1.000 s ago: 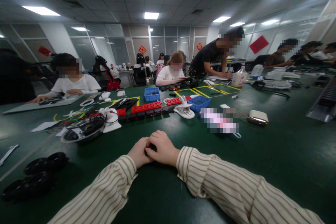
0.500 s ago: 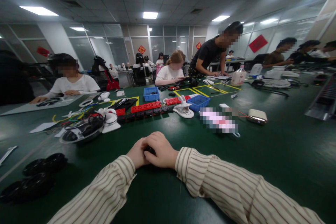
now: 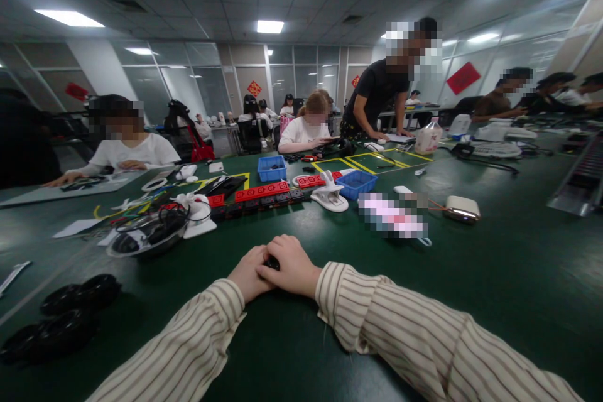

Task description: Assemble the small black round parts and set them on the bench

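Note:
My two hands meet over the green table, near the middle of the head view. My left hand (image 3: 248, 273) is closed around one side of a small black object (image 3: 272, 262). Over its top and other side curls my right hand (image 3: 293, 267), with fingers lapping onto the left hand. Only a dark patch of the object shows between thumb and fingers, so its kind is hidden. Farther left on the table lie black ring-shaped parts (image 3: 80, 295), apart from both hands.
Beyond my hands stretches a row of red and black socket strips (image 3: 261, 191), with a white clip base (image 3: 330, 193) and a blue bin (image 3: 357, 184). A bowl of black cables (image 3: 148, 235) stands left. Right are a blurred pink item (image 3: 392, 216) and a cream power bank-like case (image 3: 462, 208). Co-workers sit opposite.
My right thumb and fingers have shifted slightly over the black object; both hands stay together. The standing co-worker in black has straightened up a little. The seated person at left has moved their hands slightly.

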`<state>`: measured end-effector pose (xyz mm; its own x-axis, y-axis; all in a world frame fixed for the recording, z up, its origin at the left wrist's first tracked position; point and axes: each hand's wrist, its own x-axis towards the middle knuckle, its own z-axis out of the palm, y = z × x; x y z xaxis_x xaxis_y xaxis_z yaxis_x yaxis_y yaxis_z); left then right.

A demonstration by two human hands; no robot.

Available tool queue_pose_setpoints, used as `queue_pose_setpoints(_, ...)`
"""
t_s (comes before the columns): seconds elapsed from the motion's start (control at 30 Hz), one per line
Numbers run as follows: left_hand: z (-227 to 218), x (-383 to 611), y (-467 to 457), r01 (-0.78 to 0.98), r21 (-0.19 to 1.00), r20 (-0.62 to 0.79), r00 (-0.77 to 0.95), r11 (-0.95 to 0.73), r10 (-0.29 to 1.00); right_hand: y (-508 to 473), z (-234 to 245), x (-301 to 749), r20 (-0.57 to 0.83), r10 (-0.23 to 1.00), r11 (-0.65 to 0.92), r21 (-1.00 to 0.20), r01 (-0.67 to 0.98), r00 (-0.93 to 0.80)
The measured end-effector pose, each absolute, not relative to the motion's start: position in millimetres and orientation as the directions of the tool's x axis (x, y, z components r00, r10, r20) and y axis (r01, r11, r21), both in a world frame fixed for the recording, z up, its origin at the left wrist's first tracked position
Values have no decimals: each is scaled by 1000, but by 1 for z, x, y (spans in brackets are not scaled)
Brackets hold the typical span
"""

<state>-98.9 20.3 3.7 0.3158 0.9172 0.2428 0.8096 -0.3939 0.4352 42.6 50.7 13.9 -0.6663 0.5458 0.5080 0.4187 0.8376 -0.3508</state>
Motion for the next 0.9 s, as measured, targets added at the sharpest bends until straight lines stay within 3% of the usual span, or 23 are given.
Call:
queue_pose_setpoints(0.2,-2,-106,23,760,552,223,260,-341,940,50,15,44,543,395,912,-328,245,-742)
queue_pose_setpoints(0.33,-4,-108,23,727,566,240,305,-388,921,48,15,45,552,299,941,-307,144,-778)
queue_pose_setpoints(0.67,-2,-104,20,772,520,229,287,-366,930,47,18,46,571,454,887,-361,288,-684)
queue_pose_setpoints(0.9,2,-100,19,796,472,231,303,-379,925,48,17,45,568,467,882,-359,306,-678)
